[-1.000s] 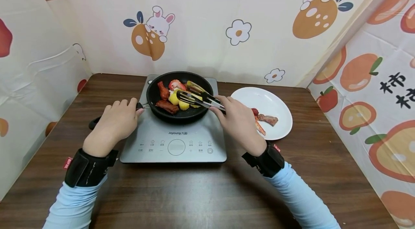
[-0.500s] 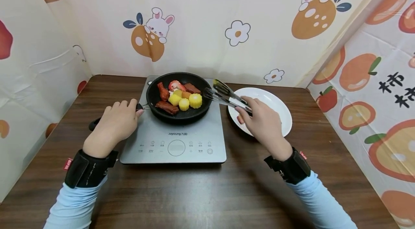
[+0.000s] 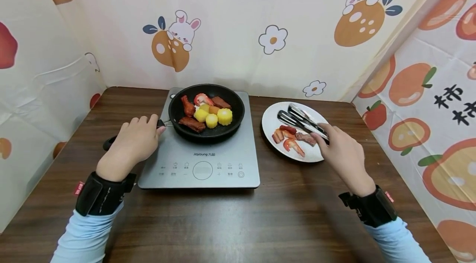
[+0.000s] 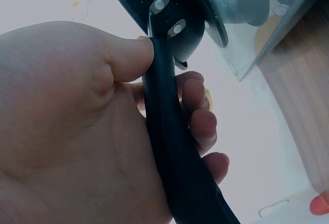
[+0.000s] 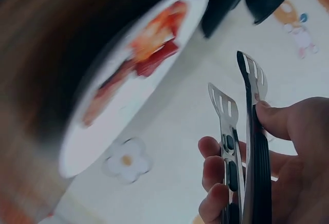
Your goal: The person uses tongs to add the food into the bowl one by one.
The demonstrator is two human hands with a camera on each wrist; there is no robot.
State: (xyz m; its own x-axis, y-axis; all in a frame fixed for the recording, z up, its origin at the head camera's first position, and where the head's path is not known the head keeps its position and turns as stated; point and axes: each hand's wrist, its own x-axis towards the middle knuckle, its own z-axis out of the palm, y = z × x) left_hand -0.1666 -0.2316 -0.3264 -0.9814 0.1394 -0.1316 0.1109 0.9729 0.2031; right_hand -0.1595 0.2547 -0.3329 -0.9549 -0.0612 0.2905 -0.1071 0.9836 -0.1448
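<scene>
- Dark wooden table (image 3: 230, 221), enclosed by cartoon-printed sheets; a grey induction cooker (image 3: 202, 159) stands at its centre.
- Left hand (image 3: 132, 141): fingers and thumb curled round the black handle (image 4: 169, 147) of the frying pan (image 3: 206, 110), which sits on the cooker; forearm stretched forward, wrist band visible.
- Right hand (image 3: 343, 155): grips metal tongs (image 3: 303, 121), thumb on top and fingers beneath; the tong blades stand slightly apart, holding nothing, above the white plate (image 3: 273, 120) to the right of the cooker.
- Pan contents: corn pieces (image 3: 224, 116), a chicken leg (image 3: 187, 106) and other food.
- Plate contents: a shrimp (image 3: 293, 145) and meat pieces.
- Obscured: right wrist view is motion-blurred, so the plate food is indistinct; the left palm hides most of the handle in the head view.
</scene>
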